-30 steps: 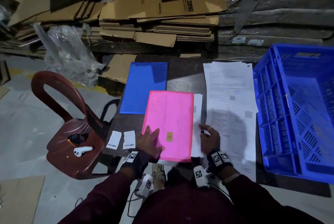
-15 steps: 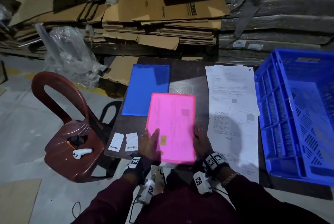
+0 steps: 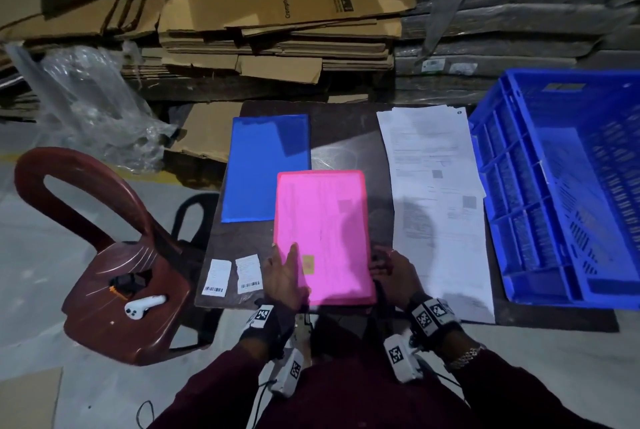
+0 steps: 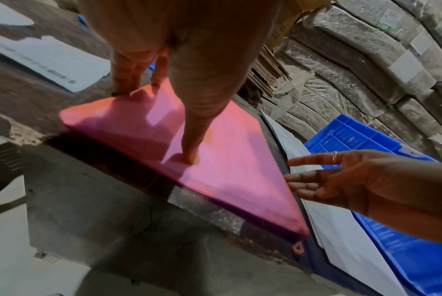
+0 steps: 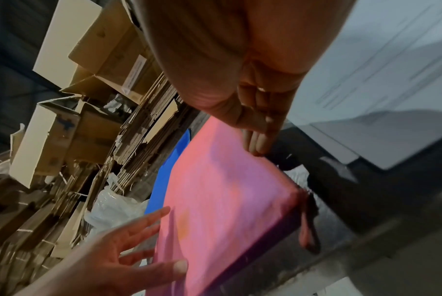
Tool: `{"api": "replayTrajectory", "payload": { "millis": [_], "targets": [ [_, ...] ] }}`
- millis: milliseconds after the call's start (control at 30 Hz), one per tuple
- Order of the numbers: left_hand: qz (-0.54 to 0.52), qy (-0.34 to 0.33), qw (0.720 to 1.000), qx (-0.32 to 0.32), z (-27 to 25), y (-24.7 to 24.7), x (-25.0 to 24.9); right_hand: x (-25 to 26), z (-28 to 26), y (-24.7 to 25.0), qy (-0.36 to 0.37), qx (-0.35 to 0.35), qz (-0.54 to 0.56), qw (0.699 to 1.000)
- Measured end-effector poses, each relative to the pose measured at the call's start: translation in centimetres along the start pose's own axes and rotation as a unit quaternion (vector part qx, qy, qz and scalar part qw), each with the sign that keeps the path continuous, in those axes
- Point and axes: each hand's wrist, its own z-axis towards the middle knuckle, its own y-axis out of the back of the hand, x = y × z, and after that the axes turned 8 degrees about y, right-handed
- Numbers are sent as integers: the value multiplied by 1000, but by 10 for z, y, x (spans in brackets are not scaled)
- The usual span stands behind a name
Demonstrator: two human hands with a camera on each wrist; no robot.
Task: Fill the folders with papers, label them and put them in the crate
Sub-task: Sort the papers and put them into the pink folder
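A pink folder [image 3: 322,238] lies flat at the table's near edge, with printed sheets showing faintly through its cover. My left hand [image 3: 282,266] is open at its near left side, the thumb [image 4: 189,156] pressing on the cover and the fingers [image 4: 123,84] at the left edge. My right hand [image 3: 384,262] is open too, its straight fingers [image 5: 257,140] touching the folder's right edge. A blue folder [image 3: 265,169] lies behind and to the left. Loose papers [image 3: 436,203] are spread to the right, beside the blue crate [image 3: 571,186]. Two barcode labels [image 3: 218,278] lie left of my left hand.
The dark table [image 3: 346,144] is small, with its near edge right under the pink folder. A brown plastic chair [image 3: 114,272] stands at the left with a white device on its seat. Flattened cardboard [image 3: 277,13] and wrapped bundles [image 3: 519,13] are stacked behind.
A white sheet stuck out along the pink folder's right side one second ago and no longer shows. My right hand has moved left to the folder's edge. My left hand has stayed on the folder.
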Motion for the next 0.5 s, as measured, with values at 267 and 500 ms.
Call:
{"api": "replayTrajectory", "payload": {
  "millis": [267,500],
  "targets": [
    [-13,-46,999,-15,1,4,10,6,-1,-4,-11,-49,11,999],
    [-40,-68,997,22,3,0,13,11,6,-20,-14,-62,-11,998]
  ]
}}
